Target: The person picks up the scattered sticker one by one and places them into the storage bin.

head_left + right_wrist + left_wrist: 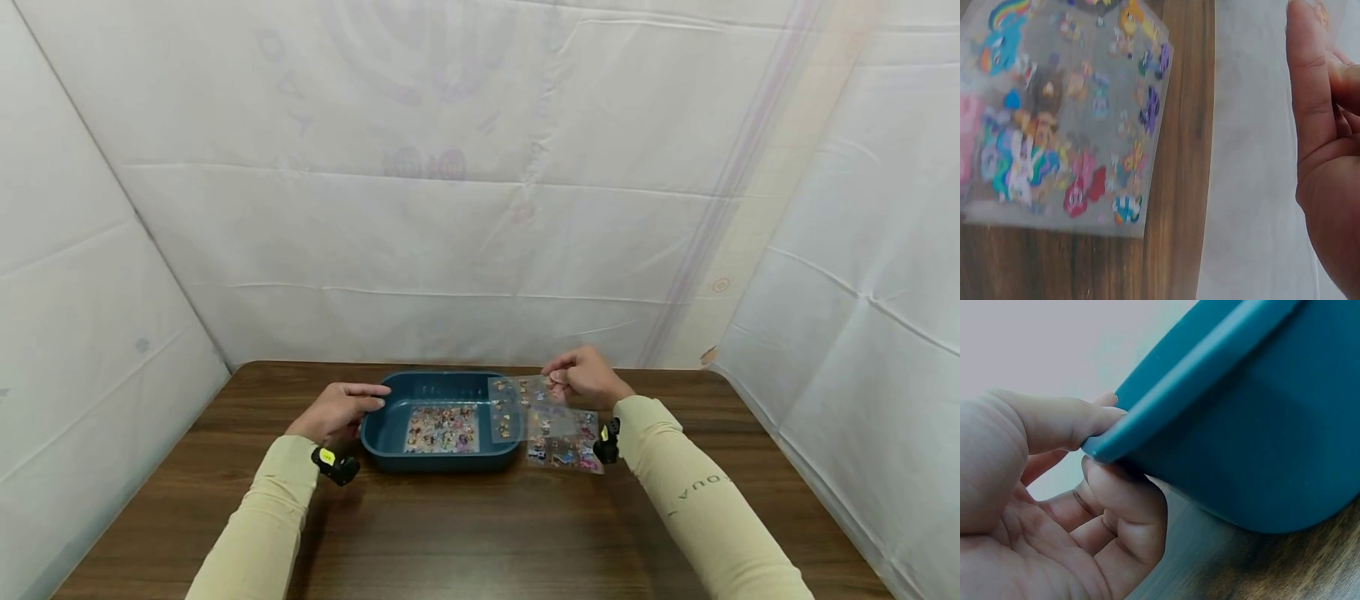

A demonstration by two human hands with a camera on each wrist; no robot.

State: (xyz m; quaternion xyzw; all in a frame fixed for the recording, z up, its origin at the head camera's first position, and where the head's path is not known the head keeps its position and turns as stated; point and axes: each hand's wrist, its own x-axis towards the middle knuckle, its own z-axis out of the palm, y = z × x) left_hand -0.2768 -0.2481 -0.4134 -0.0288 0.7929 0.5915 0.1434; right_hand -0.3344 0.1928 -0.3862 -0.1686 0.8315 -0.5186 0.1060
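Observation:
My left hand [341,410] pinches the left rim of a dark teal plastic basin [442,463]; in the left wrist view the thumb [1066,422] lies over the rim and curled fingers sit under it. Inside on the basin floor lies a sheet of small colourful stickers [442,429]. Between thumb and fingers, my right hand [588,379] holds a clear sticker sheet [508,410] by its upper right corner. That sheet overlaps the basin's right rim. Below the right hand, another clear sticker sheet [564,456] with cartoon figures rests on the table, partly covered by the held one.
The brown wood-grain table [465,533] extends around the basin. White sheeting [420,250] hangs behind the table's far edge and at both sides. A dark wrist camera [337,465] is strapped at the left sleeve, another [607,442] at the right.

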